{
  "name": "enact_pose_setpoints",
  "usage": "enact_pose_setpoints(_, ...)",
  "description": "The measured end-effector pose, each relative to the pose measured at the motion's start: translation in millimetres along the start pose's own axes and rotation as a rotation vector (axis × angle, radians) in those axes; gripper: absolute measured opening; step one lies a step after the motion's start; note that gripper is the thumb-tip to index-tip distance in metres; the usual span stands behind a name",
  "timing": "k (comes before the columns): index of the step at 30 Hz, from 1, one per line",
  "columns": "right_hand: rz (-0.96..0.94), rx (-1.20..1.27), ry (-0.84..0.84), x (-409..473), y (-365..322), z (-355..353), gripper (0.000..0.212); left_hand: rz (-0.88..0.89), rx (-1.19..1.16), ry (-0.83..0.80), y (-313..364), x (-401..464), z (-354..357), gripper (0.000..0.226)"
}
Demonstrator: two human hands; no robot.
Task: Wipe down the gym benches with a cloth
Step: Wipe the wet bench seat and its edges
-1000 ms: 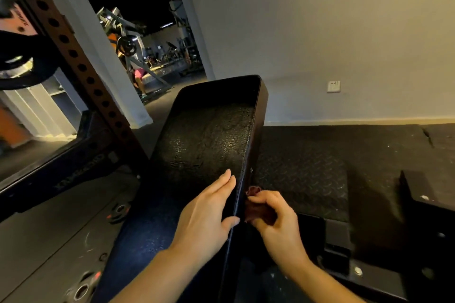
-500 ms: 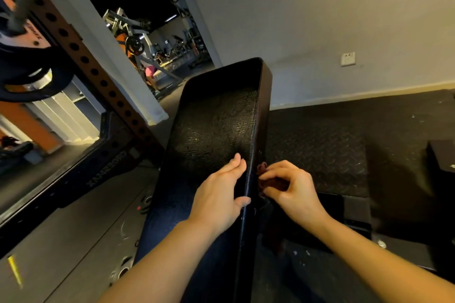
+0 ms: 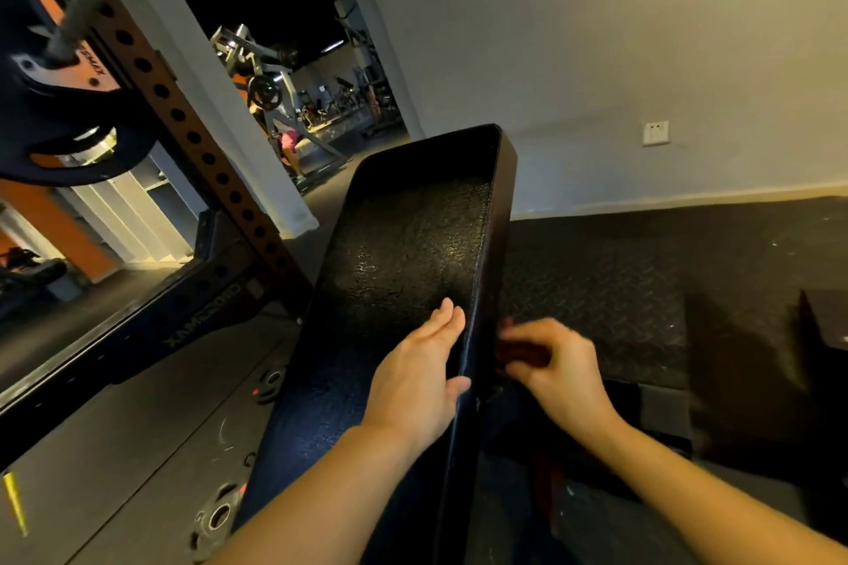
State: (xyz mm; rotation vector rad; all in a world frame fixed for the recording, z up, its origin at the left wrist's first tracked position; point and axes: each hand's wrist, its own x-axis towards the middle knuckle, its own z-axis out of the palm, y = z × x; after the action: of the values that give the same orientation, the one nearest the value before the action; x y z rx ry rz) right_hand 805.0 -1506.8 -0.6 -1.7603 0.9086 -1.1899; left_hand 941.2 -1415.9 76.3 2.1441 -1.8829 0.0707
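Rack upright, orange-brown and punched with holes, stands far to the left of the bench pad, with a loaded weight plate hanging off its bar and a mirror behind it. Loose plates lie on the grey floor just left of the bench pad's near end.

The bench pad itself is black, textured and tilted up away from the viewer, its far end well short of the wall socket.

On the pad's top face, near its right edge, rests the left hand: fingers straight and together, lying flat on the surface, thumb hooked over the edge. It reads as a steadying hand, not a wiping one.

Just right of the pad's side wall, the right hand has its fingers curled round a small dark reddish cloth, bunched and pressed close against the pad's right side. Motion blur hides whether the cloth touches the side at this instant.

Right of the bench pad lies black checkered rubber matting, running to the wall.

The step in hand looks like wiping the pad's right side panel while the other hand braces the pad. The next move probably calls for sliding the cloth along that side toward the raised far end, keeping it flat to the panel, with the left hand holding firm so the pad does not swing.
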Motion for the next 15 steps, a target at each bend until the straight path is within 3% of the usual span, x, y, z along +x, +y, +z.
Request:
enact_pose_setpoints(6, -0.045, 0.073, 0.198, 36, -32, 5, 0.042, -0.005, 0.042, 0.040, 0, -2, 4, 0.078)
enact_pose_setpoints(9, -0.109, 0.018, 0.124, 21, -21, 7, 0.038, -0.013, 0.063, 0.031, 0, -2, 3, 0.079)
enact_pose_setpoints(12, -0.136, -0.074, -0.067, 23, -9, -11, 0.039, -0.005, 0.070, 0.026, 1, -3, 1, 0.079)
enact_pose_setpoints(15, -0.086, -0.054, 0.041, 46, -10, -19, 0.041, -0.007, 0.073, 0.026, 2, -4, 1, 0.079)
